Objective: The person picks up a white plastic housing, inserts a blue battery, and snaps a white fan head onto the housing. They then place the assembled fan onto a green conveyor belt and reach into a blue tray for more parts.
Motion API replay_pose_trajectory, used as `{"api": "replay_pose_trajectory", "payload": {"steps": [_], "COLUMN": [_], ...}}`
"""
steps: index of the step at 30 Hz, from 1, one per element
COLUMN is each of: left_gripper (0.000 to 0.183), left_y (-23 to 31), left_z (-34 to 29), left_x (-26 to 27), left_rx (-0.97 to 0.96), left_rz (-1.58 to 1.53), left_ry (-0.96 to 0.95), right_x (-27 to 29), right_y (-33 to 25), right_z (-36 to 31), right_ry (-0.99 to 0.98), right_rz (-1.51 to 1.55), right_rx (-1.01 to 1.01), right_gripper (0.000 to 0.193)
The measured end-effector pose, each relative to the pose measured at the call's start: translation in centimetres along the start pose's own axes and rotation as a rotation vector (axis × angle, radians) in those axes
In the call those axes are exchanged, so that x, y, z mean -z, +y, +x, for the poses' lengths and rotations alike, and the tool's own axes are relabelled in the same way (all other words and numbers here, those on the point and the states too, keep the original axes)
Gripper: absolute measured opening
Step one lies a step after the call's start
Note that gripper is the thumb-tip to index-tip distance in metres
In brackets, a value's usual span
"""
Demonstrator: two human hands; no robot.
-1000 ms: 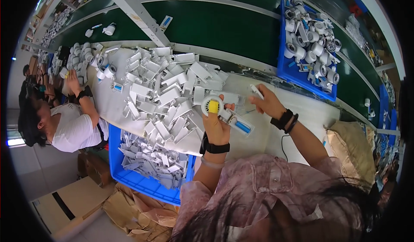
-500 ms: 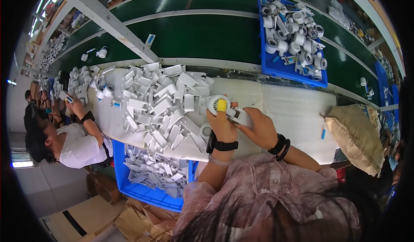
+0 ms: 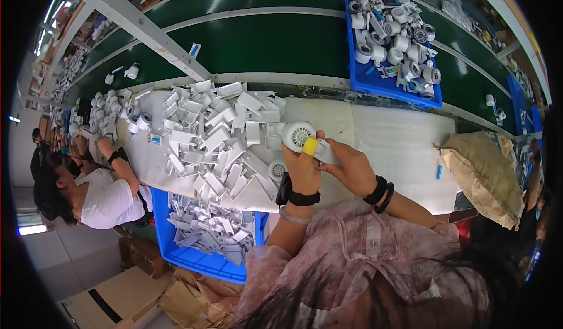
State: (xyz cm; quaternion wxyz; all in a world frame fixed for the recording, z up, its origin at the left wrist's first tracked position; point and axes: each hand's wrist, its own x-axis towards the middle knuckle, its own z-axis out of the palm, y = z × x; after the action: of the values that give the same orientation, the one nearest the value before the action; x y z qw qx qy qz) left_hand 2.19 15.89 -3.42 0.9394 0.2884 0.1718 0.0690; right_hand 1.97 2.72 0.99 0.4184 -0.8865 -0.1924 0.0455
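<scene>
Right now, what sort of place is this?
Likely a factory assembly line: a long green surface, a blue crate of round-headed white units, and a pile of loose white parts.

Fan (image 3: 299,136): white plastic, smooth, semi-matt; loose parts (image 3: 218,134) same sort of plastic, smooth w/ slight sheen; thumb cover (image 3: 310,146) yellow, matt; crate (image 3: 205,268) blue plastic, smooth, a bit glossy; bench sheet (image 3: 402,147) pale, foam-like, soft sheen; belt (image 3: 275,46) green, smooth, v. glossy w/ light streaks; post (image 3: 138,26) prob. painted metal, scuffed; sack (image 3: 484,179) rough, creased, matt; shirt (image 3: 375,235) thin cloth, wrinkled, matt; wristband (image 3: 304,199) black cloth-like, matt
</scene>
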Motion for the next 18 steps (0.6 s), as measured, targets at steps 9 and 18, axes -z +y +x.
{"api": "replay_pose_trajectory", "payload": {"steps": [9, 18], "left_gripper": [0.066, 0.063], "left_y": [0.7, 0.1], "left_z": [-0.7, 0.2], "left_x": [-0.9, -1.3], "left_rx": [-0.042, -0.006], "left_rz": [0.219, 0.096], "left_ry": [-0.224, -0.231], "right_x": [1.8, 2.3], "right_y": [2.5, 4.6], "right_z": [1.6, 0.6], "right_ry": [-0.376, -0.565], "right_rz": [0.502, 1.059], "right_rx": [-0.339, -0.584], "right_gripper": [0.053, 0.039]}}
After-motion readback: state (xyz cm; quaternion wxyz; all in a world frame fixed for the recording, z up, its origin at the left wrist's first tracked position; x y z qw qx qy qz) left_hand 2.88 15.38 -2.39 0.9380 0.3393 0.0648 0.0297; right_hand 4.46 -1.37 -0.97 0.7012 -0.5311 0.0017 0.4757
